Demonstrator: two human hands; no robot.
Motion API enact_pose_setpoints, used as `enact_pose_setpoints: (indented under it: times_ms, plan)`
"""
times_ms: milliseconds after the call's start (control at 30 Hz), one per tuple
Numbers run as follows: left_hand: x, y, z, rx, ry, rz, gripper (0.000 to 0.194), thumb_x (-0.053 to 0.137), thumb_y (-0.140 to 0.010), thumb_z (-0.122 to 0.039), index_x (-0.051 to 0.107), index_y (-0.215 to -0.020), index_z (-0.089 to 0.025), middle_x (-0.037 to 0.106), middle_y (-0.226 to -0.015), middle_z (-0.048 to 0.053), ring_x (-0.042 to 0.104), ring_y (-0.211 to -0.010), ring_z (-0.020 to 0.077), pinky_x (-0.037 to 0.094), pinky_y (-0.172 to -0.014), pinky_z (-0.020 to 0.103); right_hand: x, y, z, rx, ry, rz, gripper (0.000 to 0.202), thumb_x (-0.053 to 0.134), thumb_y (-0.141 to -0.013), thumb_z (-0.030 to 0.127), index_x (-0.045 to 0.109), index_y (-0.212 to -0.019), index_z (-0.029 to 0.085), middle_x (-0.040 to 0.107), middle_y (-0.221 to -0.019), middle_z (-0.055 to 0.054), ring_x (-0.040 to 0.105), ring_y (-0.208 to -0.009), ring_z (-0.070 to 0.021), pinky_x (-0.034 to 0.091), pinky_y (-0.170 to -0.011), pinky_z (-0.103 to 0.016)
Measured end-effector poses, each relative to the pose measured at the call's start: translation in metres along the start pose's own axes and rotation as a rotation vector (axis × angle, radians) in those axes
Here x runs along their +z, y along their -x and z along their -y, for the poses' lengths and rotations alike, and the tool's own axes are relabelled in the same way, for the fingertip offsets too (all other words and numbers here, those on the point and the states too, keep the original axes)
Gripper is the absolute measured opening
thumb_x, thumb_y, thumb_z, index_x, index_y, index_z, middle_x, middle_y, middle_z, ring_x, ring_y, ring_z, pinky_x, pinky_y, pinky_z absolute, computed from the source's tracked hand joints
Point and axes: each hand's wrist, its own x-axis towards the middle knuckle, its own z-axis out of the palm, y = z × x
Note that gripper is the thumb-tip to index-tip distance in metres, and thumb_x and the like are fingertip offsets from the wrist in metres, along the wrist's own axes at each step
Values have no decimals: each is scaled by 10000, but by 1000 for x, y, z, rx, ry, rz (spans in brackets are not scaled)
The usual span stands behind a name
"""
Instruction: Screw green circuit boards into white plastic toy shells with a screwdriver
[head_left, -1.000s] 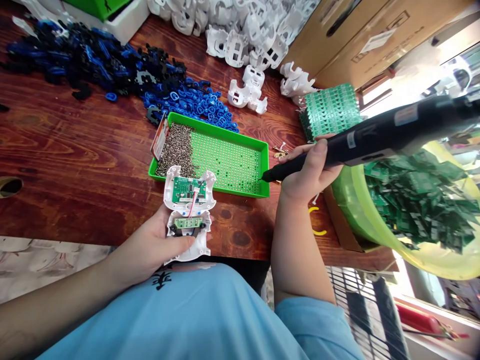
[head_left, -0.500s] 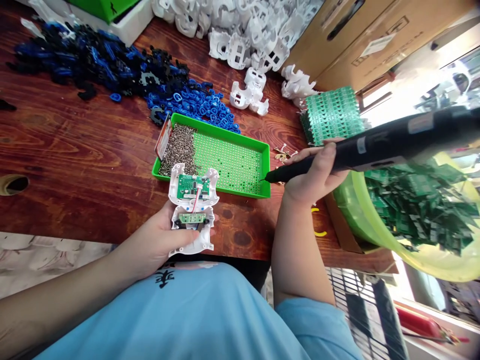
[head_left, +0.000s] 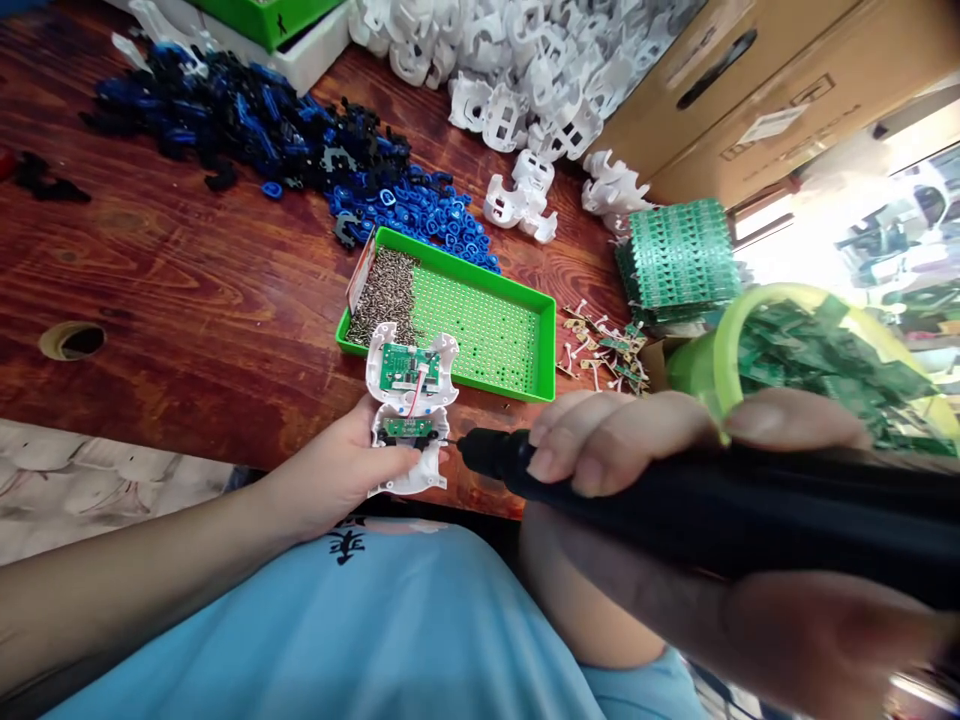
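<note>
My right hand [head_left: 675, 470] has its fingers clamped around a black electric screwdriver [head_left: 675, 510], its tip touching the white housing with green circuit boards [head_left: 409, 420] gripped in my left hand [head_left: 341, 470] at the counter's [head_left: 187, 300] near edge. If the bit tilts, I judge it could slip onto the lower board. Just beyond sits a green screw tray [head_left: 480, 330], then heaps of blue parts [head_left: 405, 205] and white shells [head_left: 525, 70].

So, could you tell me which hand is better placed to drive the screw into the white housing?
The right hand, probably: it grips the black electric screwdriver, whose tip sits at the edge of the white housing. The left hand is occupied holding that housing.
</note>
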Motion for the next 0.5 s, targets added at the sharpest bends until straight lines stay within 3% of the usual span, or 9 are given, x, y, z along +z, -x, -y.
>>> enact_pose_setpoints:
  times_ms: [167,367,500]
  plan:
    - [1,0,-3,10,-47,-4,464,703,-718,-171,568,-1160,-211,727,-1056,4,641,-1042,232,509,-857,276,13,2,-30,-170,-111,-137,232,525,-844,490,523,-868,259,512,-506,48,484,-396,-132,446,-426,-305]
    - [0,-2,-3,19,-95,-19,497,691,-725,-208,551,-1202,-218,719,-1086,19,643,-1040,254,520,-858,315,15,5,-27,-236,-105,-119,430,341,-865,624,552,-856,248,525,-521,10,499,-423,-164,451,-452,-350]
    - [-1,0,-2,23,-123,-15,506,690,-738,-228,536,-1220,-221,715,-1094,21,658,-1003,245,521,-846,302,5,0,-16,-111,-38,19,427,404,-846,629,566,-746,247,538,-505,4,534,-445,-171,489,-508,-367]
